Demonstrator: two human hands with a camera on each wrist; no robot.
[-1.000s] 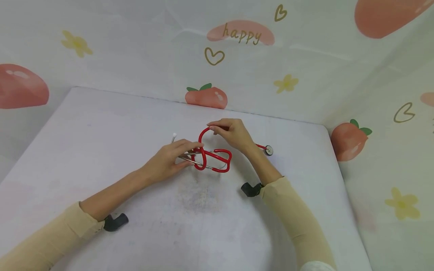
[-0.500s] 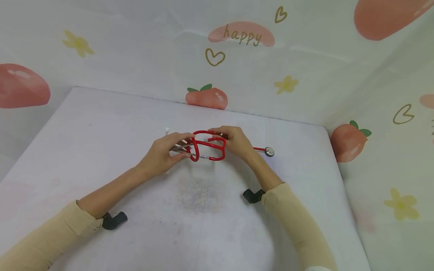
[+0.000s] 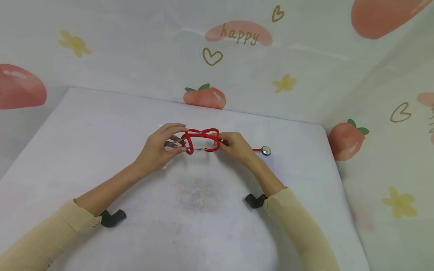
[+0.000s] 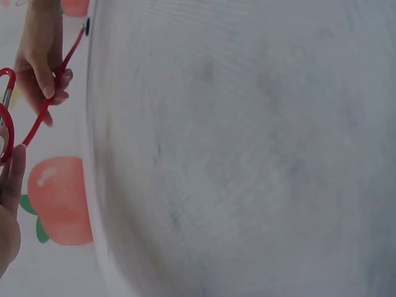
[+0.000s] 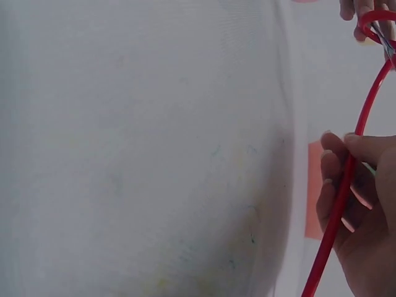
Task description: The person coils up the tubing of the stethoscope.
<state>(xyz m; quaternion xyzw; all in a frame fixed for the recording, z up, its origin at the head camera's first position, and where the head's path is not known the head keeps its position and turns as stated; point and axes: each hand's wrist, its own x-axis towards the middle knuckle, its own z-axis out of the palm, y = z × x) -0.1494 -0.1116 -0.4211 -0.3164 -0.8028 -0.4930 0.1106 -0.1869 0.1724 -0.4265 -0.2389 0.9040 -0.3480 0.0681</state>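
A stethoscope with red tubing point(image 3: 203, 136) is held up above the table in the head view, its tubing looped around the metal ear tubes point(image 3: 174, 144). My left hand point(image 3: 155, 148) grips the ear tubes and the loop at their left end between thumb and fingers. With thumb and fingertips, my right hand point(image 3: 237, 147) pinches the tubing to the right; the right wrist view shows this red tube point(image 5: 337, 207) crossing the palm. Past that hand, the round chest piece point(image 3: 266, 150) sticks out on the tube's end. Part of the ear tubes is hidden by my left hand.
A white-covered table point(image 3: 203, 233) lies beneath both hands. Behind it hangs a pale cloth point(image 3: 135, 49) printed with peaches, hearts and flowers. A black wrist fitting point(image 3: 113, 218) sits at the left cuff, and another black fitting point(image 3: 255, 201) at the right.
The raised arch of tubing has been drawn down and tightened to the right. My left hand has moved up and left with the ear tubes; my right hand has come down a little.
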